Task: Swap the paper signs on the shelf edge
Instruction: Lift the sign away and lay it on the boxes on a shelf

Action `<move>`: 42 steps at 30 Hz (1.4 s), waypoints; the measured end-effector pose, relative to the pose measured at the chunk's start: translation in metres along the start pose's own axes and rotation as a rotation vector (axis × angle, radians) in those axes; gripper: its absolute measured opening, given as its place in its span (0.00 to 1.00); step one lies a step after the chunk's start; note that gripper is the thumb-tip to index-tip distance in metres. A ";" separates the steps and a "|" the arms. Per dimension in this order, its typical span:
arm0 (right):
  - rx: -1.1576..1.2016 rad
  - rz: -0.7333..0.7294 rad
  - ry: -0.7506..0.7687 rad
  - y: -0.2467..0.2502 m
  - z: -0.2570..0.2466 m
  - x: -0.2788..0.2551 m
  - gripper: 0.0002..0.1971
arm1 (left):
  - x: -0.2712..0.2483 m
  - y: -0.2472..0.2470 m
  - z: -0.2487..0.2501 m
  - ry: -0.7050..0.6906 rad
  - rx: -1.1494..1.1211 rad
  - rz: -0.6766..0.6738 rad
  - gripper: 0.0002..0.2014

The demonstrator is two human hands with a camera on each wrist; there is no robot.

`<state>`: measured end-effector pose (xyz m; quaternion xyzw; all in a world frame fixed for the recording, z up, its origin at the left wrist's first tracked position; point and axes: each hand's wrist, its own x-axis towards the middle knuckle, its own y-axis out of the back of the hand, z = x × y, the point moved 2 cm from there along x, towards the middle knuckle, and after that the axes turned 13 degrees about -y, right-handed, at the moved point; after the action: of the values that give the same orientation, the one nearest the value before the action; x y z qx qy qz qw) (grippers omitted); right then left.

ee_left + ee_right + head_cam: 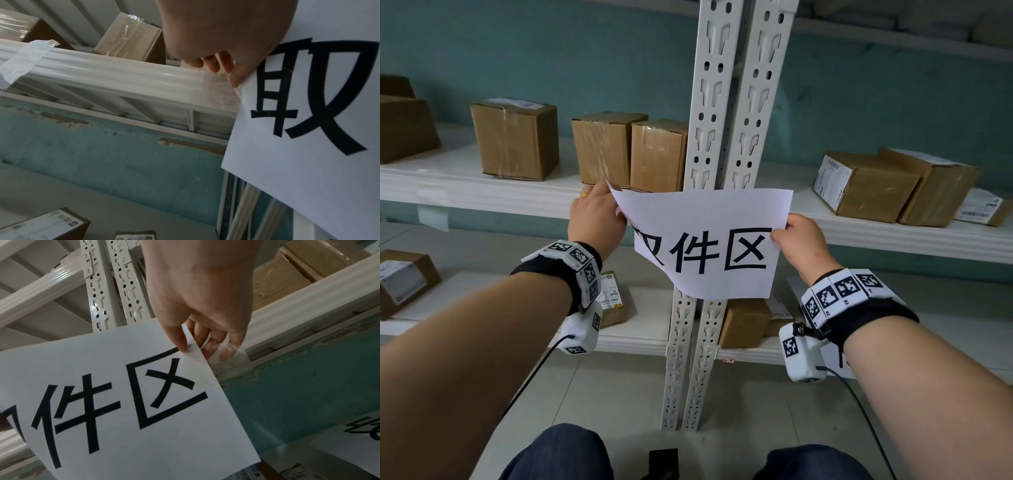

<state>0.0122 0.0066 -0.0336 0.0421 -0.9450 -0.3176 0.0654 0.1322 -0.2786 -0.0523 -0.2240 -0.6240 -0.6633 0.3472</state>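
A: Where was the sign?

B: The paper sign (709, 243) hung across the uprights (726, 102), level with the shelf edge (482, 195).

A: And the grip?

B: The left hand (595, 216) pinched its upper left edge and the right hand (799, 240) its right edge. It looked light, floppy and easily torn, so holding both sides seemed wise.

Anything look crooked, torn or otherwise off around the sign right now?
The sign hangs askew across the uprights, its left edge curled where the left hand pinches it; the right hand pinches the other side. Loose clear tape dangles from the shelf edge. The wall paint is flaking. No tear visible.
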 end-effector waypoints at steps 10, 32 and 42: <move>0.001 -0.005 -0.011 0.003 0.000 -0.003 0.12 | 0.003 -0.002 -0.003 -0.129 -0.056 0.033 0.16; 0.026 0.010 -0.077 0.016 0.011 0.002 0.12 | 0.002 0.003 -0.003 -0.023 0.029 0.029 0.05; 0.045 0.016 -0.098 0.016 0.014 0.002 0.13 | 0.000 0.002 -0.004 0.010 -0.012 0.010 0.06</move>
<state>0.0078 0.0273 -0.0343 0.0203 -0.9543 -0.2974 0.0205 0.1345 -0.2827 -0.0520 -0.2257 -0.6171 -0.6664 0.3523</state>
